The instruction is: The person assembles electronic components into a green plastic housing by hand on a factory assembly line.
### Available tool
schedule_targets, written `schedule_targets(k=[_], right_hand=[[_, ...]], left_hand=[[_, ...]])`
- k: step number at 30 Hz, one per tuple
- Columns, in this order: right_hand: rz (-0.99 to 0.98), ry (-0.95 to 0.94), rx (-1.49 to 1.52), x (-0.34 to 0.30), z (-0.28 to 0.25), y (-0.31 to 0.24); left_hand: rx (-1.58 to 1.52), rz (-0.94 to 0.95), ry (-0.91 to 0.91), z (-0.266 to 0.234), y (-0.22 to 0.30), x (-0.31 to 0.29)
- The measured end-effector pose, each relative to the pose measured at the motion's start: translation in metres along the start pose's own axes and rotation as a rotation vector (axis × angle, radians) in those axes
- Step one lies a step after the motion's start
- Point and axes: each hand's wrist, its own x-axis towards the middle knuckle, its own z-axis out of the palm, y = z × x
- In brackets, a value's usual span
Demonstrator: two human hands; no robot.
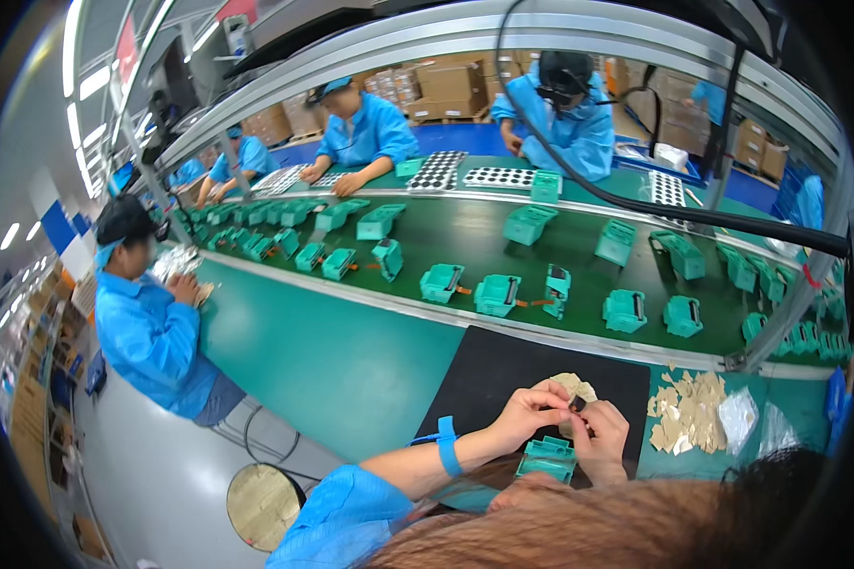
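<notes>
Over the black mat (503,365), your left hand (527,414) and right hand (600,438) both pinch a small dark part w/ beige backing paper (574,386), above the teal housing (548,459). Loose pinch = part drops; paper may tear.

A small part (576,404) sits between both hands, over the mat (503,375).

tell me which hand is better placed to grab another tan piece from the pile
Likely the right hand: the pile of tan pieces lies just to its right on the green table. The left hand sits farther off, pinching the small dark part.
</notes>
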Motion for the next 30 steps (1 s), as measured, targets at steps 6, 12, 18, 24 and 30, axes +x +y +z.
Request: schedule_targets(k=[6,12,18,24,30], right_hand=[[-0.237,0.135,-0.059,0.009,0.027,-0.005],[-0.227,0.149,-0.115,0.004,0.028,-0.005],[-0.206,0.112,-0.083,-0.002,0.028,-0.007],[-0.189,0.083,-0.04,0.004,0.024,0.003],[-0.091,0.049,0.031,0.002,0.022,-0.001]], left_hand=[[0.157,0.067,0.04,-0.021,0.02,-0.002],[0.131,0.024,0.072,-0.02,0.02,-0.004],[0.145,0.051,0.067,-0.017,0.017,-0.007],[0.325,0.27,0.007,-0.016,0.015,0.002],[0.568,0.349,-0.019,-0.02,0.017,0.0]])
